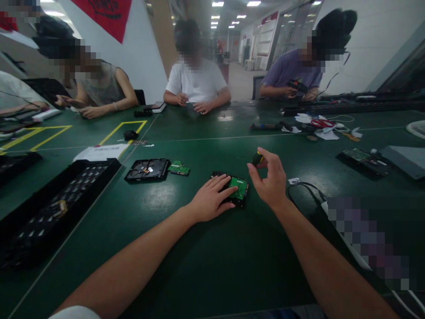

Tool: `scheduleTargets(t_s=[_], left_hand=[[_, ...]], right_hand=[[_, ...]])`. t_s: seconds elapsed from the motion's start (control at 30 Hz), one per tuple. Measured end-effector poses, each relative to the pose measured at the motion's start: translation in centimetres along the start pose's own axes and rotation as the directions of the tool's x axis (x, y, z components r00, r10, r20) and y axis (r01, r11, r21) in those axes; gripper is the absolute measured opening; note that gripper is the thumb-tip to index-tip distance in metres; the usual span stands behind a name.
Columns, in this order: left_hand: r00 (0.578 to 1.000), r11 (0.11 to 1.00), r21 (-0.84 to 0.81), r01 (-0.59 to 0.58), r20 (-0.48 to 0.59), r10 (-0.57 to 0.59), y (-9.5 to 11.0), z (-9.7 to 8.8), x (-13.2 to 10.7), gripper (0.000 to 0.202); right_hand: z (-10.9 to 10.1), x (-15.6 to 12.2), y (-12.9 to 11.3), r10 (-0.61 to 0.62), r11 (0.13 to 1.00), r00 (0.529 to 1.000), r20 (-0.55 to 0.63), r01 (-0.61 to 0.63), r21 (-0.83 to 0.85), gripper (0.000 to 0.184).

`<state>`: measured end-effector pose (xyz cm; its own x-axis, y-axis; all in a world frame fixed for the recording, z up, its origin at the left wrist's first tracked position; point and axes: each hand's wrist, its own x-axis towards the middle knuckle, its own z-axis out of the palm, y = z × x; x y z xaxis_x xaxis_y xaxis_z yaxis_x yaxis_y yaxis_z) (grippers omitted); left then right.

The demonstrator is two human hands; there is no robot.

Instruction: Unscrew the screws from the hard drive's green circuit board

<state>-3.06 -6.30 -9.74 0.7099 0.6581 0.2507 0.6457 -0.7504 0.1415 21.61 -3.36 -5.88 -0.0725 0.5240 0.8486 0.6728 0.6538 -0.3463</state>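
My left hand (212,197) lies flat with fingers spread on a black hard drive (232,201) whose green circuit board (239,187) faces up on the green table. My right hand (270,179) hovers just right of the drive, fingers pinched round the black-and-yellow handle of a small screwdriver (256,158), its tip pointing down toward the board's right edge. A second, opened hard drive (148,169) with a loose green board (179,168) beside it lies farther left.
A long black tray (49,208) of parts runs along the left. Three people sit at the far side working with their hands. A black cable (305,188) curls right of my hand. Tools, scissors and another drive (361,159) lie at the right.
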Motion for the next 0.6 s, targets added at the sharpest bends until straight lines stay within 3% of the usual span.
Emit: scheduleTargets(t_s=[0.33, 0.6], left_hand=[[1.0, 1.0, -0.01, 0.005, 0.0, -0.005, 0.11, -0.18, 0.05, 0.063], [1.0, 1.0, -0.009, 0.004, 0.003, -0.004, 0.05, -0.11, 0.02, 0.062]], right_hand=[[0.31, -0.43, 0.43, 0.046, 0.998, 0.995, 0.084, -0.049, 0.031, 0.055], [-0.15, 0.01, -0.18, 0.025, 0.999, 0.999, 0.021, -0.025, -0.022, 0.047]])
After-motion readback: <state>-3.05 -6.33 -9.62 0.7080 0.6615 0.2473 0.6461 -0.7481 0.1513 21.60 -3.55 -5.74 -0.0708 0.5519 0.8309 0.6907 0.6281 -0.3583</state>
